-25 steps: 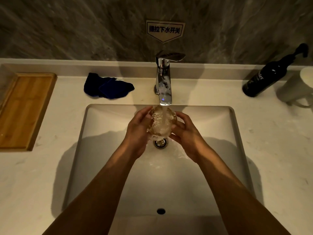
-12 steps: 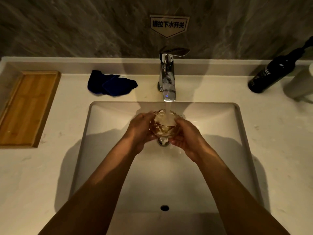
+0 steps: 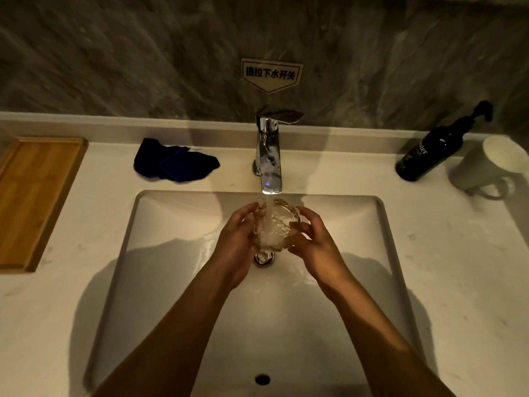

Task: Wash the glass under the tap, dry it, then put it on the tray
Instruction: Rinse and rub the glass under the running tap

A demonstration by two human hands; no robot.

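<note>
I hold the glass (image 3: 276,224) between both hands over the middle of the white basin (image 3: 177,282), right under the spout of the chrome tap (image 3: 269,156). My left hand (image 3: 236,242) wraps the glass from the left, its grip closed around the wall with the fingertips curled over near the rim. My right hand (image 3: 313,245) closes on it from the right, thumb and fingers pressed to the far side and the lower wall. The glass is cut or textured, tilted slightly with its mouth toward the tap, and the stream of water (image 3: 269,219) runs straight into it and foams white inside. Just below the glass sits the metal drain (image 3: 264,257) of the basin.

The wooden tray (image 3: 34,202) lies at the left edge of the desk (image 3: 458,253), well apart from the basin. A dark blue cloth (image 3: 174,163) lies crumpled near the back edge of the desk, between the tray and the tap. Toward the right back corner stands a dark pump bottle (image 3: 432,150), and just beside it, near the right edge, a white mug (image 3: 486,167) with its handle pointing toward me. On the stone wall above the tap is a small sign (image 3: 270,74) with printed characters. Near the front edge of the basin I can see the round overflow hole (image 3: 262,379).
</note>
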